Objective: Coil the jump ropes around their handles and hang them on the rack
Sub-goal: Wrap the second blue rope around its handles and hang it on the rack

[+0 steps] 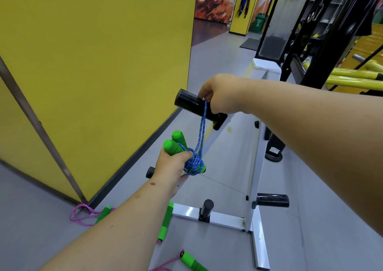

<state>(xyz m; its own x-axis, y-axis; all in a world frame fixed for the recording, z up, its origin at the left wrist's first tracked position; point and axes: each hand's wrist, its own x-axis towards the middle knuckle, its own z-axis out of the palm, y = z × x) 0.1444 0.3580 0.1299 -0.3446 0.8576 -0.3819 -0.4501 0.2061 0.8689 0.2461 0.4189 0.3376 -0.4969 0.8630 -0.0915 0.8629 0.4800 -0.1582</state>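
Note:
My left hand (172,166) grips two green handles (176,143) side by side, with the blue rope (194,162) coiled round them near their lower ends. A doubled loop of that blue rope runs up to my right hand (222,94), which pinches it at the top black peg (190,102) of the white rack (253,167). The loop lies against the peg. On the floor lie pink ropes with green handles: one handle (103,214) by the wall corner, one (165,222) beside the rack's base, one (192,261) at the bottom edge.
A yellow wall panel (93,63) stands close on the left. The rack carries more black pegs (272,200) low on its frame. Black and yellow gym machines (331,42) fill the right background. Grey floor surrounds the rack.

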